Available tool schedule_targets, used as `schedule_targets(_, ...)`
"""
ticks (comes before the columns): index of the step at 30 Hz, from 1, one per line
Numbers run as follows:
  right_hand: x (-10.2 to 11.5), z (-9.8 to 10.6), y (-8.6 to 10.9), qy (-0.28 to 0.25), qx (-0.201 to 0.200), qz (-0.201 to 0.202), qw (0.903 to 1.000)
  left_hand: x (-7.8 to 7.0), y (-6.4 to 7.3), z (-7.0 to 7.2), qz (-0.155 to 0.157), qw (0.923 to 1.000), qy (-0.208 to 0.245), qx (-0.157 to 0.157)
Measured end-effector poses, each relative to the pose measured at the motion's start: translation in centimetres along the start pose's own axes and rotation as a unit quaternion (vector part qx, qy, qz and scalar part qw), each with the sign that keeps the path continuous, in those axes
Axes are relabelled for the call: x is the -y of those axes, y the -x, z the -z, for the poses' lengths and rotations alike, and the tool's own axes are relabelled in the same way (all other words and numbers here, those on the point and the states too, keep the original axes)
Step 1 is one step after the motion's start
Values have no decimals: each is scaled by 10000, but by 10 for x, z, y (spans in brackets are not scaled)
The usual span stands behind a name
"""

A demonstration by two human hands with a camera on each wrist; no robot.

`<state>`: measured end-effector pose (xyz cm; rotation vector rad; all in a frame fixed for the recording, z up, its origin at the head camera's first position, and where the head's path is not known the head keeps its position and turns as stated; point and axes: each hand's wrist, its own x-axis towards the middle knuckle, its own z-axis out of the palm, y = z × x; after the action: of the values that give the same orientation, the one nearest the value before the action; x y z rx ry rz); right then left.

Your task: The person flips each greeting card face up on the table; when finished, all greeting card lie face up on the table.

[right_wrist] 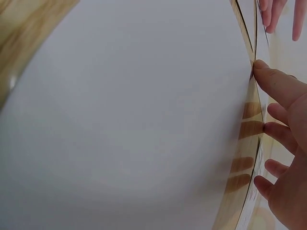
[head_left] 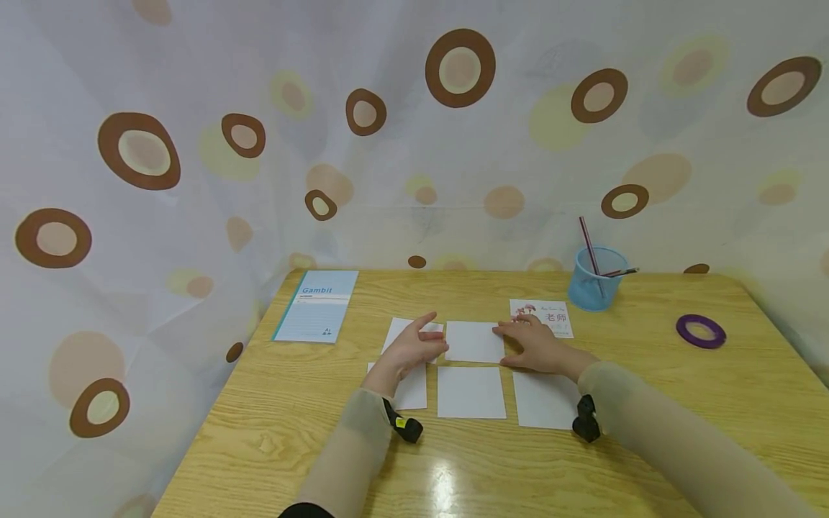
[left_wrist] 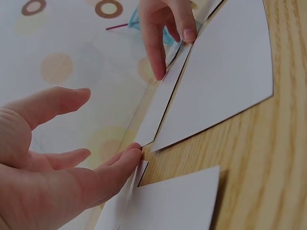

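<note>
White cards lie flat in two rows on the table. My left hand (head_left: 411, 352) reaches over the left cards, fingers spread, with fingertips at the left edge of the back middle card (head_left: 474, 342). At that card's right edge are the thumb and fingertips of my right hand (head_left: 534, 345), whose fingers are relaxed and apart. Under the left hand, the back left card (head_left: 396, 331) and front left card (head_left: 411, 392) are partly hidden. The front middle card (head_left: 471, 393) and front right card (head_left: 547, 403) lie nearer me. A printed flower card (head_left: 558, 316) is partly covered by the right hand.
A blue notebook (head_left: 317, 309) lies at the back left of the wooden table (head_left: 272, 432). At the back right stands a light blue mesh pen cup (head_left: 592, 288) with pencils. A purple tape roll (head_left: 688, 338) lies farther right. A patterned curtain (head_left: 401, 158) hangs behind.
</note>
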<state>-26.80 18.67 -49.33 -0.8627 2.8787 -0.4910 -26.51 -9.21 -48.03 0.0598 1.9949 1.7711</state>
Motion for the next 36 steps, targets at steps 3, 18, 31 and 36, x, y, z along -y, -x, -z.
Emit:
schedule_targets(3, 1, 1, 0, -18, 0, 6, 10000, 1, 0, 0, -16, 10000, 43, -26)
schedule_targets(18, -2, -1, 0, 125, 58, -78, 9999, 5, -7, -6, -168, 9988, 443, 73)
schedule_targets(31, 8, 4, 6, -35, 84, -297, 9995, 6, -5, -8, -279, 9995, 136, 106)
schedule_targets(36, 9, 7, 7, -402, 156, -384, 9983, 5, -5, -8, -206, 9997, -134, -6)
